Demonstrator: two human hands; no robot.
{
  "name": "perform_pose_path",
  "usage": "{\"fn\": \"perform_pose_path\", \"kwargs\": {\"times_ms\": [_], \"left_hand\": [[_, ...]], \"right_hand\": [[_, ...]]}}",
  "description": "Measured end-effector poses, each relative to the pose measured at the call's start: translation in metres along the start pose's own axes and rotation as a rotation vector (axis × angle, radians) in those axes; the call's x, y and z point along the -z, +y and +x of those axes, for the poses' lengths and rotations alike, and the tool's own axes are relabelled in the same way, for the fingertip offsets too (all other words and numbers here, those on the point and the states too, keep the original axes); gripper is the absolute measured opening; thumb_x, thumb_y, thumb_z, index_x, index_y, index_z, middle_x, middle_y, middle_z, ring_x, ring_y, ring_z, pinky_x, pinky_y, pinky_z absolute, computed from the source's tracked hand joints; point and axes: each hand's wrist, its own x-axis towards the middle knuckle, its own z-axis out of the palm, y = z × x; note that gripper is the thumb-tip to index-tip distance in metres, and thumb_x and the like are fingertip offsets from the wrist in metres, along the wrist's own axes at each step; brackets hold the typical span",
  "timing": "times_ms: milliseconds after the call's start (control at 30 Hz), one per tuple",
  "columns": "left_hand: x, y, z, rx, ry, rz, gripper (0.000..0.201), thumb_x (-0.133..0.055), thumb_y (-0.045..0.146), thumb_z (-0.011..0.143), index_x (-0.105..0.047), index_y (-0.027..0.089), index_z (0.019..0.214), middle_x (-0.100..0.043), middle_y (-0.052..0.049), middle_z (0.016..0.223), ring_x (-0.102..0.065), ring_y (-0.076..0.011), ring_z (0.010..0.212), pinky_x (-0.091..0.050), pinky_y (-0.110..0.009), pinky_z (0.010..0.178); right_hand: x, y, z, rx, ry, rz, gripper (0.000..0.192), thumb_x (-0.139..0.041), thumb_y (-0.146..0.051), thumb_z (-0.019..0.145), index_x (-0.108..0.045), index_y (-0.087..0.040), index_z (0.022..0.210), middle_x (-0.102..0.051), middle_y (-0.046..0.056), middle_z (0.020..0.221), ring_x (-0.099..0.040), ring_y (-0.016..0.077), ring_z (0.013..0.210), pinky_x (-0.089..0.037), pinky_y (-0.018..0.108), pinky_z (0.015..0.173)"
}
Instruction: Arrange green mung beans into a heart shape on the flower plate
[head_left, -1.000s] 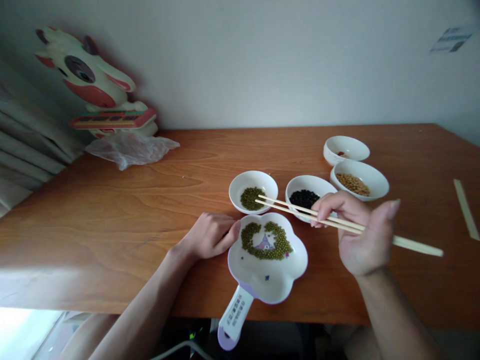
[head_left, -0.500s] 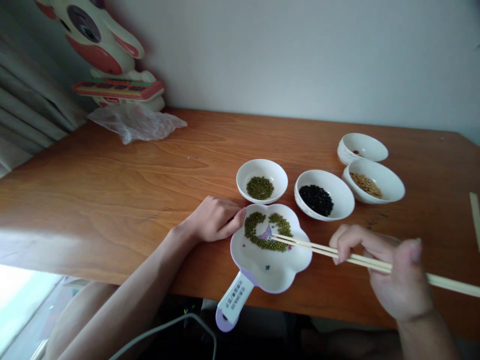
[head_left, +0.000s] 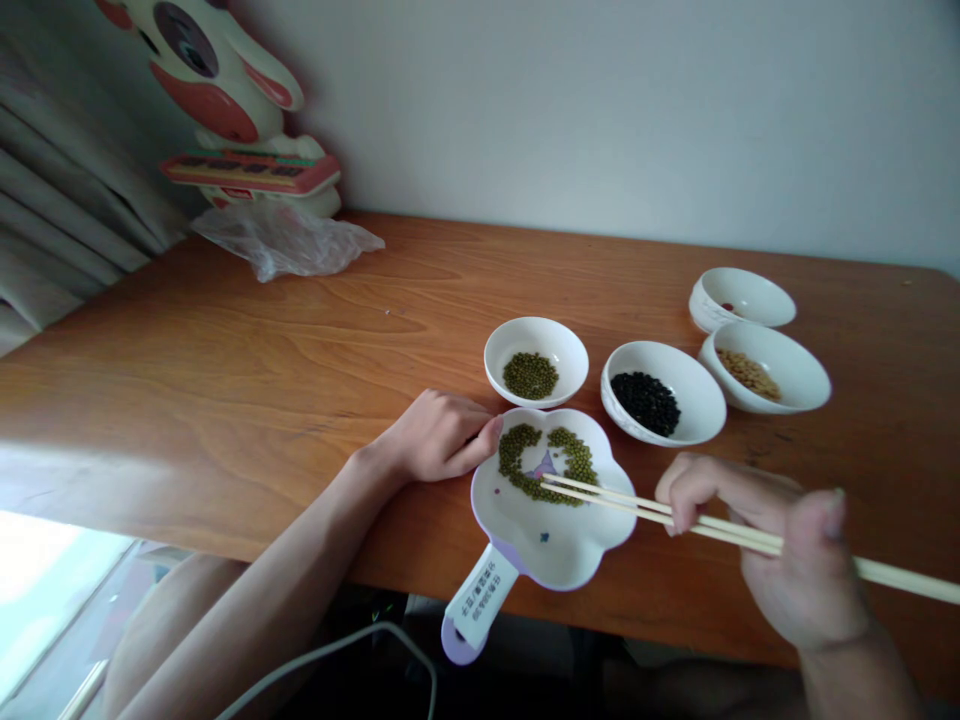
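Note:
A white flower-shaped dish with a lilac rim and labelled handle sits at the table's front edge, its handle jutting past it. Green mung beans lie inside it in a broken ring around a printed purple figure. At its left rim is my left hand, fingers curled and thumb against the rim; the fingertips are hidden. My right hand grips a pair of pale chopsticks, whose slightly parted tips are over the ring's lower part. I see no bean between the tips.
Behind the dish stands a white bowl of mung beans. To its right are bowls with black beans, yellowish beans and a few reddish ones. A plastic bag and a cow-shaped toy keyboard are at the back left.
The chopstick tips have shifted a little left and nearer over the dish, and have spread slightly apart. My left hand stays at the rim. The whole view has shifted slightly.

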Motion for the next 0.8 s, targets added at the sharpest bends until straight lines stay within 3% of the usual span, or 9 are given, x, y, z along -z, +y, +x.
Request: {"fn": "perform_pose_path", "kwargs": {"times_ms": [333,800], "left_hand": [[-0.0005,-0.0002,0.0004,0.023,-0.02,0.008,0.044,-0.033,0.032,0.105,-0.05,0.017,0.067,-0.06,-0.002,0.066,-0.054,-0.0118,0.059,-0.036,-0.027,0.059],[-0.0001,-0.0007,0.0003,0.038,-0.034,0.013,0.043,-0.033,0.033,0.106,-0.047,0.017,0.068,-0.059,-0.002,0.067,-0.055,-0.0121,0.061,-0.036,-0.028,0.06]], "right_hand": [[-0.0009,0.0004,0.0001,0.014,0.049,0.021,0.078,-0.009,-0.076,0.093,-0.064,-0.025,0.072,-0.06,0.004,0.07,-0.054,0.0224,0.069,-0.039,0.037,0.068],[-0.0017,0.0046,0.0016,0.006,0.007,-0.035,0.08,-0.004,-0.079,0.091,-0.062,-0.026,0.078,-0.061,0.003,0.078,-0.056,0.0231,0.076,-0.039,0.037,0.074]]}}
